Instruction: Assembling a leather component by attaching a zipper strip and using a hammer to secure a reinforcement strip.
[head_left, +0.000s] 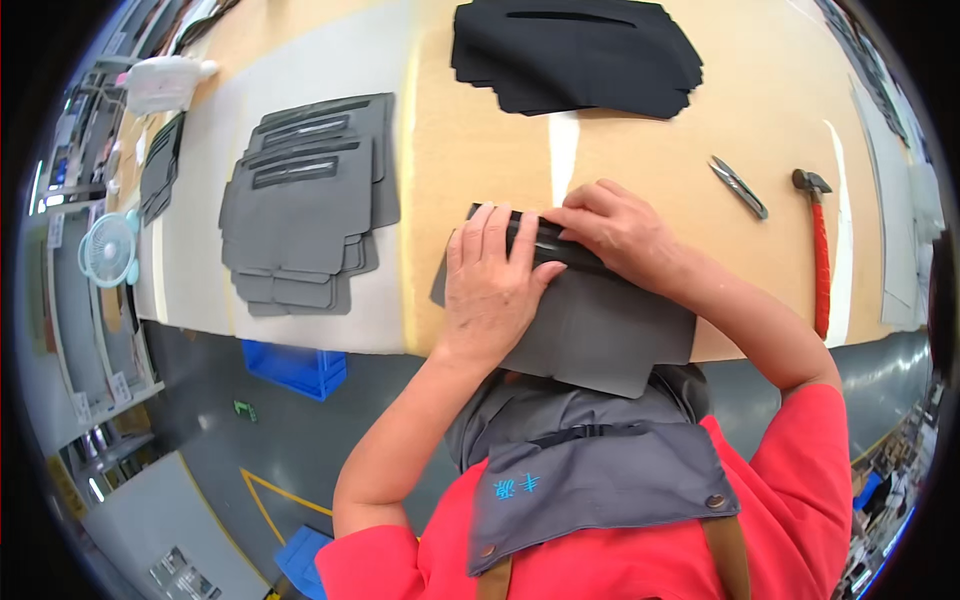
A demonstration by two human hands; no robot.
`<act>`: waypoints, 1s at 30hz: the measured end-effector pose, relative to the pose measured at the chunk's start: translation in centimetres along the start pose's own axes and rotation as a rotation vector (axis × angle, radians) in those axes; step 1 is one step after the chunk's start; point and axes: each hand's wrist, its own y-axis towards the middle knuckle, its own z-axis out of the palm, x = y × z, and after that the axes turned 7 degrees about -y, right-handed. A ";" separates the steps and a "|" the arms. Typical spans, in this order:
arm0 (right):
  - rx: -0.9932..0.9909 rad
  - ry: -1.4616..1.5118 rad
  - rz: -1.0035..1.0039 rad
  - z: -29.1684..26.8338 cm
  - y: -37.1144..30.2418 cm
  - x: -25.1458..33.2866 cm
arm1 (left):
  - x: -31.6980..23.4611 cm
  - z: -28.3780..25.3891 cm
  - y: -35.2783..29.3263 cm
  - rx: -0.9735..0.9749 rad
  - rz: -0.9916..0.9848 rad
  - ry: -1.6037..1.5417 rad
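A grey sheet panel [600, 325] with notched corners lies at the table's near edge, its near part reaching over the edge toward my apron. A glossy black strip [585, 256] runs across its far part. My left hand [490, 285] rests flat on the panel's left side, fingers stretched out over the strip's left end. Beside it, my right hand [622, 235] is closed, thumb and forefinger pinched at the strip's far edge. The fingers partly hide what lies between them. Nearest on the right are thread snips [738, 188].
Left of my hands lies a stack of similar grey panels [300, 215]. Black fabric pieces [580, 55] are piled at the far side. A red-handled hammer [820, 250] lies at the right. A small fan [108, 249] stands at the far left, and a blue crate [293, 368] is below the table.
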 end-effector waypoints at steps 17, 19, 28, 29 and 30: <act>-0.093 0.067 -0.012 -1.7 -2.2 0.3 | -2.9 0.3 0.1 0.016 0.033 0.061; -0.078 0.182 0.144 -1.7 -2.5 0.6 | -2.8 0.7 -0.1 0.022 0.034 -0.004; -0.132 0.031 0.021 -1.3 -3.9 0.3 | -3.7 1.2 0.0 0.024 0.073 0.004; -0.148 0.120 0.086 -1.2 -4.0 0.2 | -3.7 1.3 0.0 0.025 0.083 -0.041; -0.145 0.122 0.087 -1.1 -4.3 0.2 | -3.8 1.4 0.0 0.027 0.081 -0.043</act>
